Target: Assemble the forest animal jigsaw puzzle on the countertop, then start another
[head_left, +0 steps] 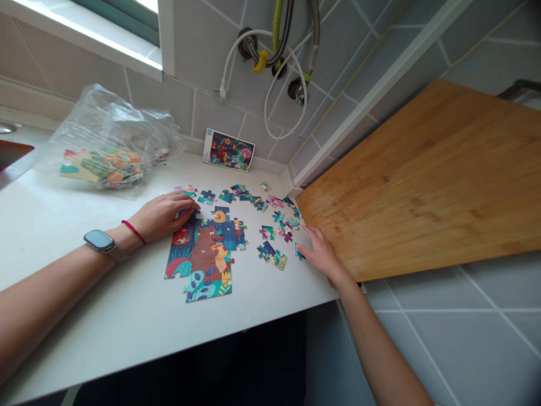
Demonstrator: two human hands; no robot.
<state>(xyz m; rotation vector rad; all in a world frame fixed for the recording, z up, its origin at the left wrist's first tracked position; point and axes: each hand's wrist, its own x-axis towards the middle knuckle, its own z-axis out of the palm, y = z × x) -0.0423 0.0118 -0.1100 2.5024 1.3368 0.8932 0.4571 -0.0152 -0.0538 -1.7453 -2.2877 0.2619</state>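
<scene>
Two hands at a partly joined jigsaw on a white countertop (139, 321).

From the left, a clear plastic bag (114, 135) with more pieces inside lies near the wall; the left hand (171, 214), wearing a red cord and a watch (98, 240) on its wrist, rests palm down at the upper left corner of the joined puzzle (205, 256), its fingers bent over dark blue pieces, though whether they pinch one cannot be told; the puzzle shows a brown bear; behind it a picture card (229, 150) leans against the tiles, and loose pieces (267, 232) lie scattered to the right; the right hand (315, 248) has thumb and fingers parted, the thumb apparently touching a small piece (299, 251), beside a wooden board (426, 186).
</scene>
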